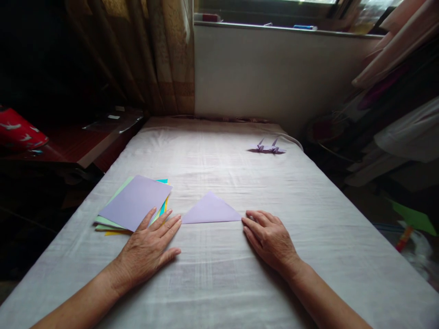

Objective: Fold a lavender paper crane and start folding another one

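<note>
Paper (211, 210) — lilac, triangular — is touching spread-fingered left hand (146, 249) and close-fingered right hand (270, 238) between side edges of white-clothed worktop (209, 283).

- Two hands: one left hand (147, 249), one right hand (270, 236).
- One purple paper triangle (211, 210).
- One stack of sheets (135, 203), in at least four colours: purple, green, blue, yellow; exact number hidden by overlap.
- Apparently two small purple paper figures (267, 148), side by side.
- One white cloth (219, 283).
- One red patterned object (21, 129).
- Hanging clothes (404, 130), several, too dark for exact counting.
</note>
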Demonstrator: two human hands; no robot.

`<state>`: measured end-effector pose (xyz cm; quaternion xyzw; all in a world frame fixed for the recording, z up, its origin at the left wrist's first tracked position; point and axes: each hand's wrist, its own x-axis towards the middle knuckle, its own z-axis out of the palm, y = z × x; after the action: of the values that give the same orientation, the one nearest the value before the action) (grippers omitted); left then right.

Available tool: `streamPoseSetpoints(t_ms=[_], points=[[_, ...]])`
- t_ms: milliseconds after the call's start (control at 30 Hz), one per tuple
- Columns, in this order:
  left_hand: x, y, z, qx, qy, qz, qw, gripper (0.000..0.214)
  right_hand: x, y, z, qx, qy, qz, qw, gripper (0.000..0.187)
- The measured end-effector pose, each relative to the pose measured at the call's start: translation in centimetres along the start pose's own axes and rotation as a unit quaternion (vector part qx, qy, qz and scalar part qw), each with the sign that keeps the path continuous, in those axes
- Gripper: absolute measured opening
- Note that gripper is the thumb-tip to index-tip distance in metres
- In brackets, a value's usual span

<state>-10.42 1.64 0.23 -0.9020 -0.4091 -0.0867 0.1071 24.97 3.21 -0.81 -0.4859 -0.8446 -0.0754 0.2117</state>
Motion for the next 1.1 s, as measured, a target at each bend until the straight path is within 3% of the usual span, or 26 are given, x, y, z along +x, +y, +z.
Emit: streamPoseSetpoints(t_ms=[167, 300, 433, 533, 667, 900, 1000, 1100], points=[[1.2, 0.5, 0.7, 0.017, 0.030, 0.008, 0.999, 0.054, 1.1, 0.6, -0.2, -0.032, -0.006, 0.020, 0.999, 0.029], [2.8, 1.6, 1.3, 0.009, 0.035, -0.001, 0.999, 0.055, 2.5, -1.5, 0.1, -0.017, -0.013, 0.020, 1.000, 0.036], [3.2, 2.3, 2.0, -0.020, 0.014, -0.013, 1.000, 0.054, 3.8, -5.3, 1.4, 0.077, -0.131, -0.041, 0.988, 0.056], [2.8, 2.5, 2.4, -0.035, 0.001, -0.035, 0.999, 0.055, 4.1, -6.6, 2.1, 0.132, -0.212, -0.064, 0.966, 0.065], [2.4, 2.5, 2.7, -0.041, -0.009, -0.047, 0.998, 0.056, 3.3, -4.9, 1.5, 0.130, -0.245, -0.040, 0.960, 0.067], [3.2, 2.8, 1.4, -0.039, -0.002, -0.049, 0.998, 0.052, 0.1, -0.4, 0.2, 0.026, -0.230, 0.053, 0.971, 0.060], [4.8, 4.2, 0.8, -0.050, 0.010, -0.076, 0.996, 0.047, -0.3, -0.1, 0.3, 0.018, -0.216, 0.057, 0.975, 0.060], [7.3, 6.6, 1.2, -0.079, 0.007, -0.046, 0.996, 0.054, -0.2, -0.3, 0.4, 0.012, -0.216, 0.057, 0.975, 0.061]])
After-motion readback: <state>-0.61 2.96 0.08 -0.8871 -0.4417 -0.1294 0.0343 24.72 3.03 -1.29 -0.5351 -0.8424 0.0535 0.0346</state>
